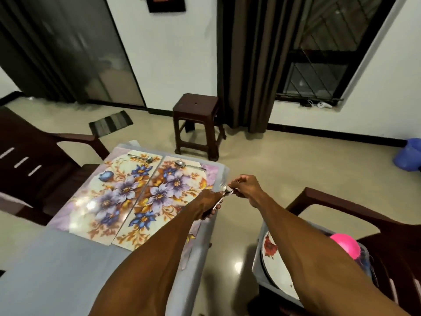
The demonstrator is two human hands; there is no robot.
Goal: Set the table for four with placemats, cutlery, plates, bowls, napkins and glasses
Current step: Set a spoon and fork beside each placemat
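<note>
Gripping cutlery [225, 190], tines pointing away, both hands [245, 187] meet.

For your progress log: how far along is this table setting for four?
Early. Done: floral placemats laid, a spoon and another spoon at the far edge. In hand: left hand and right hand hold cutlery. Left: plates wait on a chair; no glasses or napkins visible.

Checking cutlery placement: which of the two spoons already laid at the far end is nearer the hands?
The spoon on the right placemat; the other spoon lies on the left placemat, farther away.
</note>
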